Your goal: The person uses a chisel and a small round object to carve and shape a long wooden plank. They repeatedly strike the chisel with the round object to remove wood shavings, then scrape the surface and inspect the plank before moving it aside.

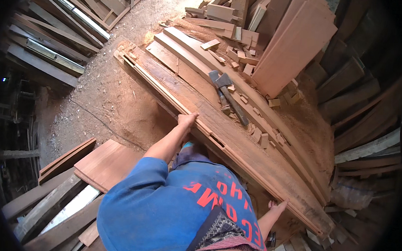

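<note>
A long, narrow wooden rail (242, 160) with dark slots cut in it lies along the near edge of a heavy plank bench (271, 163). My left hand (187, 120) is closed around the rail near its middle, thumb on top. Farther down, toward the lower right end, my right hand (277, 206) grips the same rail; some of its fingers are hidden under the edge. Beyond the rail, a hatchet (232, 97) rests on the bench among wood offcuts. A second metal-headed tool (214, 76) lies against it, partly covered.
Wide reddish boards (296, 44) lean upright at the back right, near a heap of offcuts (225, 17). Stacked lumber (55, 40) fills the far left. Flat panels (110, 164) lie at my left side. Sawdust covers the ground, crossed by a dark cable (103, 131).
</note>
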Demonstrator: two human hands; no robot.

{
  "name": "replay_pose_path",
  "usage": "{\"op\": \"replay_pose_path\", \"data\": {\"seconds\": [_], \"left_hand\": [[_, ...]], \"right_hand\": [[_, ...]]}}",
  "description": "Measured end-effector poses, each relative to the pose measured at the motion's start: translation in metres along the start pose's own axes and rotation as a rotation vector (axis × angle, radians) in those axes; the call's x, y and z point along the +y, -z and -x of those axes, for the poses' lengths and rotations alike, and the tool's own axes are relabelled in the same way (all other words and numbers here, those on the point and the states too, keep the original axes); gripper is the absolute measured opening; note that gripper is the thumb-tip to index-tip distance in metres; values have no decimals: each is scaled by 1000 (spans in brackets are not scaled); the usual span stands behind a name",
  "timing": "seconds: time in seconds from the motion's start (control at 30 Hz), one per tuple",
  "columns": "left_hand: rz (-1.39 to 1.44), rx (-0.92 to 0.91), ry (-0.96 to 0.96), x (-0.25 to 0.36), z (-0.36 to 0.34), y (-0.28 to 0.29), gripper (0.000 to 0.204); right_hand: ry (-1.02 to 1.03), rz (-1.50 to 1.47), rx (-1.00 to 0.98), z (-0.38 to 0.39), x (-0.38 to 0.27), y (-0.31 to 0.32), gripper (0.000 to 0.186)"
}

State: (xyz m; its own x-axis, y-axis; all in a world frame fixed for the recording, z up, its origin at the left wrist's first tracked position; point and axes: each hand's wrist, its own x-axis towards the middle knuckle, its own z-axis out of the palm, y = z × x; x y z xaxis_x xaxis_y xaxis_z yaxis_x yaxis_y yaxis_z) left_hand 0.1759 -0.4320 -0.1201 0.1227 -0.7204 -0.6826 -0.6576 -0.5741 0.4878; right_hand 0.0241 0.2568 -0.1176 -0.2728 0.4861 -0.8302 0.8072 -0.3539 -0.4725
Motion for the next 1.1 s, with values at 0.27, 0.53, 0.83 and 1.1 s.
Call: {"op": "replay_pose_path", "data": {"seconds": [0.27, 0.53, 0.83, 1.1], "left_hand": [[177, -13, -6, 2, 24, 1, 41], [1038, -710, -133, 21, 128, 44, 20], [1376, -967, -376, 90, 185, 30, 104], [1465, -1049, -312, 80, 182, 9, 108]], "right_hand": [[92, -217, -107, -25, 3, 17, 49], [470, -612, -587, 63, -101, 79, 59], [938, -1135, -553, 261, -230, 23, 77], [1012, -1189, -958, 275, -243, 29, 69]]}}
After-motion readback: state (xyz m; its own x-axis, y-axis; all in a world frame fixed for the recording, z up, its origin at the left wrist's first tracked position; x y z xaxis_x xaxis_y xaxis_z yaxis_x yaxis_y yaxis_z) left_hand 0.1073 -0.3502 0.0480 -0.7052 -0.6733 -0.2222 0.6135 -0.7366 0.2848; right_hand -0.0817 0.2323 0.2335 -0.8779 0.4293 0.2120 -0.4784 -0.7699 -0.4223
